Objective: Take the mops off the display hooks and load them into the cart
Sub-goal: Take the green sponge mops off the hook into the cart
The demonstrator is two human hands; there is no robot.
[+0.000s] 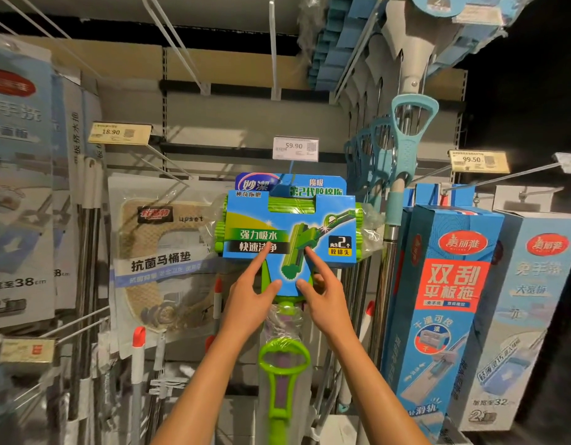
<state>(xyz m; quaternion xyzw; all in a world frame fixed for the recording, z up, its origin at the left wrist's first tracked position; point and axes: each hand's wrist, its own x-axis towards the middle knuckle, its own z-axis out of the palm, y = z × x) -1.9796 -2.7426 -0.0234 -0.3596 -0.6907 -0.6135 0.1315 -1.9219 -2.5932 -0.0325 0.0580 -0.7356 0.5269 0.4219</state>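
The green mop (289, 239) hangs on its hook, just beyond the fingertips; the left hand (250, 297) and right hand (322, 295) touch its card with straight fingers, gripping nothing; no cart visible, all loading remains

Two bare forearms reach up and forward from the bottom of the view, converging toward the centre. The left hand (250, 295) has its index finger extended upward and thumb spread out to the side. The right hand (322, 292) mirrors it, index finger raised, thumb angled inward.
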